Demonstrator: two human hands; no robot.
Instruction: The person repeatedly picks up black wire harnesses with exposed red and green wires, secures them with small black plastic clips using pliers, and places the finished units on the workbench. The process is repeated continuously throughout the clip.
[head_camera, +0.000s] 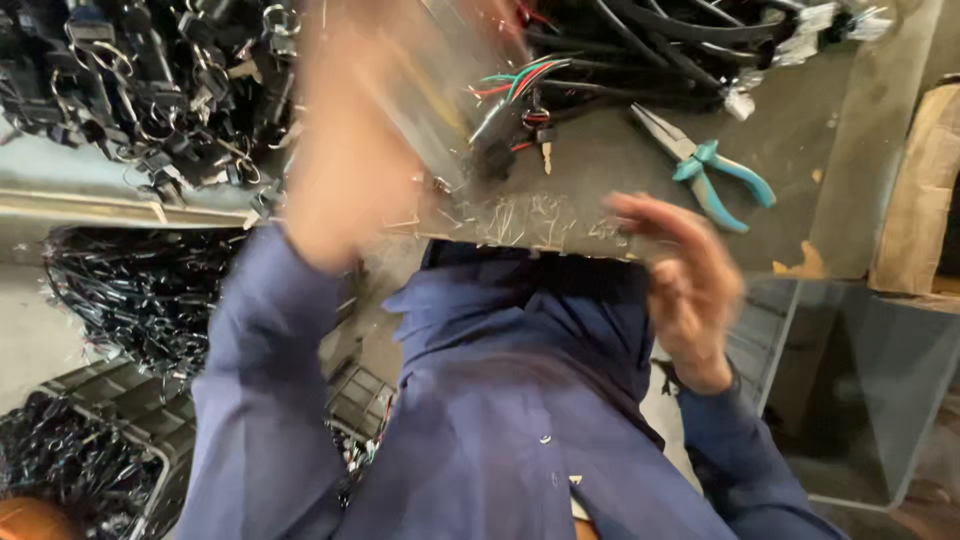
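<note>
Head view, looking steeply down over the person's own blue shirt (520, 400).

Left hand (350, 150): raised close to the lens at 11 o'clock, heavily motion-blurred. It overlaps a clear plastic bag (425, 100), also blurred, that runs up toward 12 o'clock. Cannot tell whether the grip is clenched on the bag or only in front of it.

Right hand (680, 285): at 3 o'clock of centre, by the near edge of the table (620, 160). Fingers curled loosely, nothing seen inside them; grip reads as released.

Wire bundle (520, 95) with red, green and black leads lies on the table just right of the bag, at 1 o'clock from the left hand and well apart from the right hand.

Teal-handled pliers (715, 175) lie on the table at 1 o'clock from the right hand, near but not touching.

Black cables (660, 40) piled at the far edge, 12 to 1 o'clock. Heap of black clip parts (150, 90) at 10 o'clock. Dark crate (130, 400) at 8 o'clock.
</note>
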